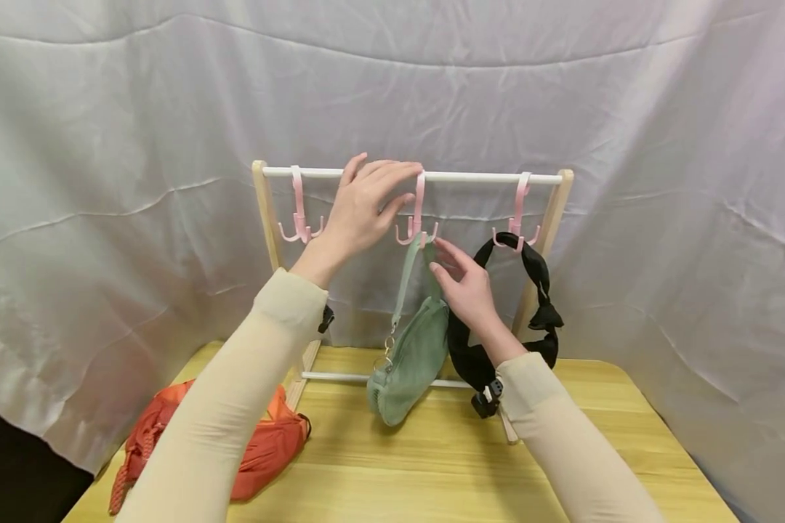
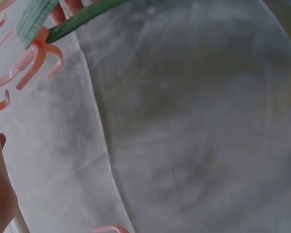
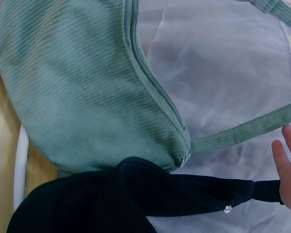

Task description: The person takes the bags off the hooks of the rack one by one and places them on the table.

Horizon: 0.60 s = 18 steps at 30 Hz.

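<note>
A green corduroy shoulder bag (image 1: 413, 363) hangs by its strap (image 1: 405, 280) from the middle pink hook (image 1: 419, 200). My left hand (image 1: 366, 207) is at the rail beside that hook, fingers extended toward its top and thumb lower down. Whether the fingertips touch the hook is hard to tell. My right hand (image 1: 466, 285) is beside the strap, just below the hook's prongs, with fingers mostly straight. In the right wrist view, the fingers (image 3: 282, 158) are close to the green strap (image 3: 247, 130), with the bag's zipper edge facing them.
A white rail (image 1: 474, 177) on a wooden-legged rack carries the hooks. A black bag (image 1: 474, 356) hangs from the right pink hook (image 1: 519, 207); the left hook (image 1: 299, 207) is partly behind my hand. A red-orange bag (image 1: 268, 454) lies on the wooden table (image 1: 392, 479). Grey cloth (image 1: 392, 109) hangs behind.
</note>
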Tool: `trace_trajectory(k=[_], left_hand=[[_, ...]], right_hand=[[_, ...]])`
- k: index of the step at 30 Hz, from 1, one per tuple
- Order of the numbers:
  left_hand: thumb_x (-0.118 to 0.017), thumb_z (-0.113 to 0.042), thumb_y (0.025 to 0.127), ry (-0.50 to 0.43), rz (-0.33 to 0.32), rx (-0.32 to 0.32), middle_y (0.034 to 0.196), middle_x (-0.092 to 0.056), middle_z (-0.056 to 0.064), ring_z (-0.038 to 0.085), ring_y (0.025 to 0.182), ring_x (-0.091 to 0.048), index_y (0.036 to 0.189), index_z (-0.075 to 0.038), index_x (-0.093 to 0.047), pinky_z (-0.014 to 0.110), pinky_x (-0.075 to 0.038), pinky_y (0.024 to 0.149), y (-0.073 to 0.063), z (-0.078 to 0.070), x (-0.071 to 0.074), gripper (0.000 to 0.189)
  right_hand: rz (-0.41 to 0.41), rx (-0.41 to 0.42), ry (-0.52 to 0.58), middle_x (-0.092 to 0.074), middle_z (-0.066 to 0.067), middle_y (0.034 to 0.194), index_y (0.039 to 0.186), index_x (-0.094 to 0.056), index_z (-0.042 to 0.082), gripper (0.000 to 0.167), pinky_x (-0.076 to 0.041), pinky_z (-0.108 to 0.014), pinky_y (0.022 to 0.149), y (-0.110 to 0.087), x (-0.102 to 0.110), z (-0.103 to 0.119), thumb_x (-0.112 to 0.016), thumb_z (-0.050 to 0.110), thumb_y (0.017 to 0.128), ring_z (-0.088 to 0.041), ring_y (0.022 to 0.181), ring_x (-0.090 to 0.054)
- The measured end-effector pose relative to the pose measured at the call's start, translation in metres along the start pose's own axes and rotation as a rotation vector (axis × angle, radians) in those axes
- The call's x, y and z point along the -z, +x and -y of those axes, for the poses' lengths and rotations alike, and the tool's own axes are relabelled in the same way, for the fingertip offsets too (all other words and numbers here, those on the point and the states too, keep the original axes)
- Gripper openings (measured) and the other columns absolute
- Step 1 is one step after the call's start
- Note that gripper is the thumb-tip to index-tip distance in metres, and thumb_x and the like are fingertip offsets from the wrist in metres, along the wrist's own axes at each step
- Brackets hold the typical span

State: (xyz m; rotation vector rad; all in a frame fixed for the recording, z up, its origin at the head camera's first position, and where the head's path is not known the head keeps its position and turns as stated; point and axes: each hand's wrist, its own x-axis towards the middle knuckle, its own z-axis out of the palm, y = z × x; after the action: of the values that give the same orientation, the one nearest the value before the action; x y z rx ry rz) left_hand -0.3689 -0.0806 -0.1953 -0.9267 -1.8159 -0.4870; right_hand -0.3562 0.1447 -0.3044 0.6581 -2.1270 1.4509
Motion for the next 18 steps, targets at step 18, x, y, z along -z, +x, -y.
trace_trajectory(k=[18], left_hand=[[-0.073, -0.033, 0.096, -0.01, -0.071, 0.104, 0.133, -0.071, -0.005, 0.018, 0.12, -0.06, 0.133, -0.02, -0.071, 0.038, -0.031, 0.111, 0.002, -0.006, -0.016, 0.039]], right_hand=[[-0.17, -0.075, 0.231, -0.069, -0.025, 0.129, 0.133, -0.068, -0.004, 0.035, -0.055, -0.017, 0.091, 0.005, -0.01, -0.002, -0.071, 0.003, 0.098, -0.022, 0.117, -0.069]])
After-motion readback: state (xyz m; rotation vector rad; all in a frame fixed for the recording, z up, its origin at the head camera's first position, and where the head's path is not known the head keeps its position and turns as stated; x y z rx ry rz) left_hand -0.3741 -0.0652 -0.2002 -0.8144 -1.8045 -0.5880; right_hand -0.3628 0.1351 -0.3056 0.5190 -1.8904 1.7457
